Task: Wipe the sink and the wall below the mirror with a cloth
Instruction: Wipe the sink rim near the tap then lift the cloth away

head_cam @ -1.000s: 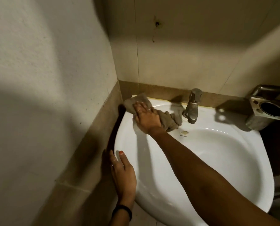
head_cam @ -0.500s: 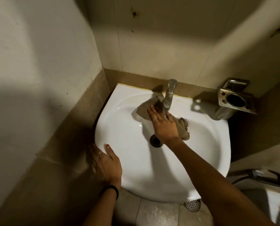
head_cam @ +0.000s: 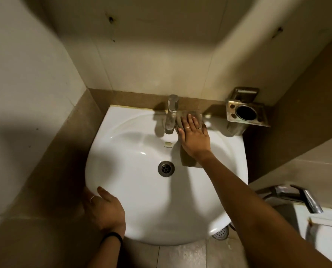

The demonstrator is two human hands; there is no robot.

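Cloth [head_cam: 187, 157] lies on the white sink [head_cam: 134, 190], on the back ledge and the inner slope just right of the tap [head_cam: 171, 115]. It is grey-brown, and one end hangs down toward the drain [head_cam: 166, 168]. The right hand [head_cam: 195, 137] presses it flat with straight fingers spread, so the grip is open and holds nothing by pinching; probably the flat palm gives wide contact for wiping the ledge behind and beside the tap. The fingertips reach almost to the brown tile band of the wall [head_cam: 134, 98] at the back. The left hand [head_cam: 103, 207] rests on the front left rim of the sink, thumb on top of the rim; the other fingers are mostly hidden past the edge, so I cannot tell how far they curl. It seems to steady the body while the right arm stretches far. A metal holder [head_cam: 247, 115] is fixed on the wall at the right, near the cloth but apart from it. The wall itself looks not yet reached.
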